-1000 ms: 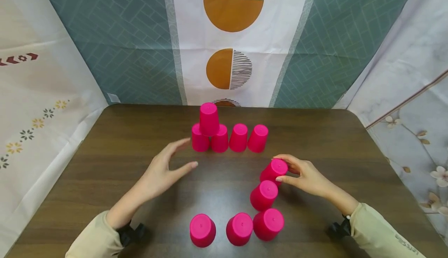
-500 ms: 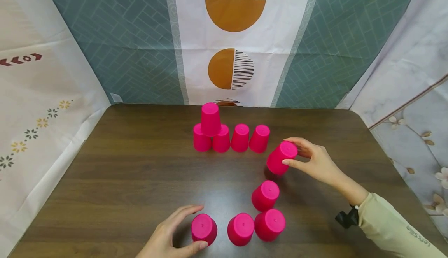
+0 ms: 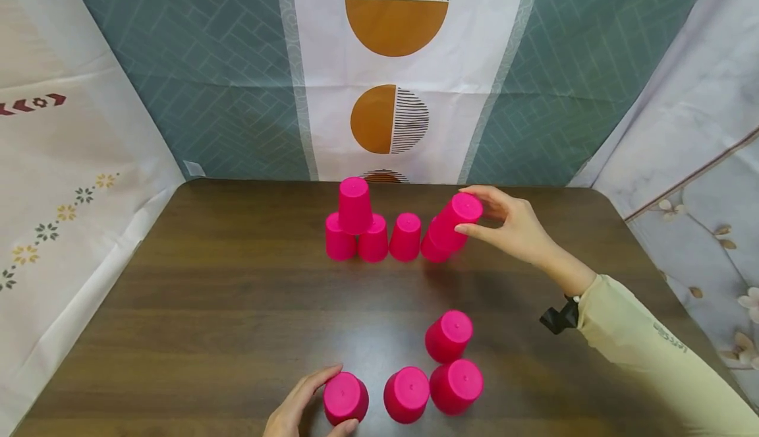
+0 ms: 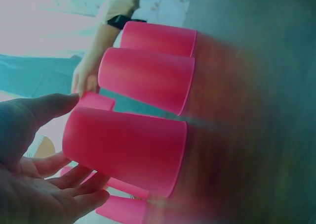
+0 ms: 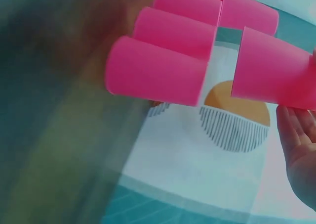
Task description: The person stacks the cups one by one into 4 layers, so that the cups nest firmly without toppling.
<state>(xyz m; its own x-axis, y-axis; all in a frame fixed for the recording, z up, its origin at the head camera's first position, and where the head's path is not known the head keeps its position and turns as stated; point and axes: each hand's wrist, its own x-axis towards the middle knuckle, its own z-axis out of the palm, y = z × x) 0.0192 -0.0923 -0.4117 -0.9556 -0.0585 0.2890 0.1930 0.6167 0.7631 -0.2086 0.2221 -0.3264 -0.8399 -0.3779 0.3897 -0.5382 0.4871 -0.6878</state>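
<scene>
Tilted, tapered pink plastic cup [image 3: 465, 207] aloft by R end of the far row of pink cups [image 3: 406, 238]; lowered off-centre, its rim could topple the end cup [image 3: 433, 250]. R hand [image 3: 517, 227] pinching it, thumb opp. fingers. L hand [image 3: 289, 412]: fingers apart, round a near upturned pink plastic cup [image 3: 344, 397]; contact? Can't tell.
</scene>
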